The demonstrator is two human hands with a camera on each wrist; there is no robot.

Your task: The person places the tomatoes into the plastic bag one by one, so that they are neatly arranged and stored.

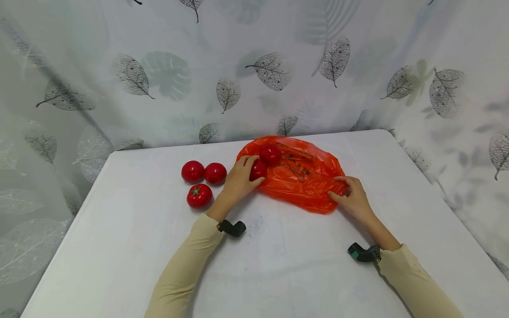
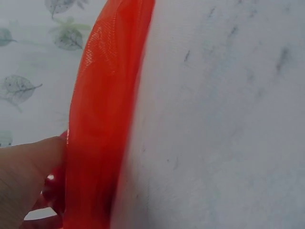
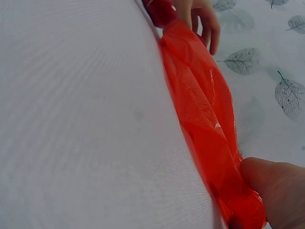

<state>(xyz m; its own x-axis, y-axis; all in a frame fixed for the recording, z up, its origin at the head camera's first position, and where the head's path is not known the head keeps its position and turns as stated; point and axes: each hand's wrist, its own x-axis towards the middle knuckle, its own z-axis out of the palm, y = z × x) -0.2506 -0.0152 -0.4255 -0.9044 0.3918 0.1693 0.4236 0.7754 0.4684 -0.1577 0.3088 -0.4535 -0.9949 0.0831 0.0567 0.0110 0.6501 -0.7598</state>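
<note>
A thin orange-red plastic bag (image 1: 306, 176) lies spread on the table. My left hand (image 1: 239, 177) is at the bag's left end, fingers and thumb curled round a red tomato (image 1: 259, 171). Just behind that one, a second tomato (image 1: 270, 154) sits on the bag. At the opposite end, my right hand (image 1: 354, 198) pinches the bag's edge between thumb and fingers. In the right wrist view the thumb (image 3: 271, 183) presses on the crumpled plastic. The bag's side hides much of the held tomato (image 2: 55, 191) in the left wrist view.
Left of the bag, three more tomatoes stand close together on the white table (image 1: 278, 265): two behind (image 1: 192, 171) and one in front with a green stem (image 1: 199, 196). A leaf-patterned curtain (image 1: 254, 70) hangs along the table's back edge.
</note>
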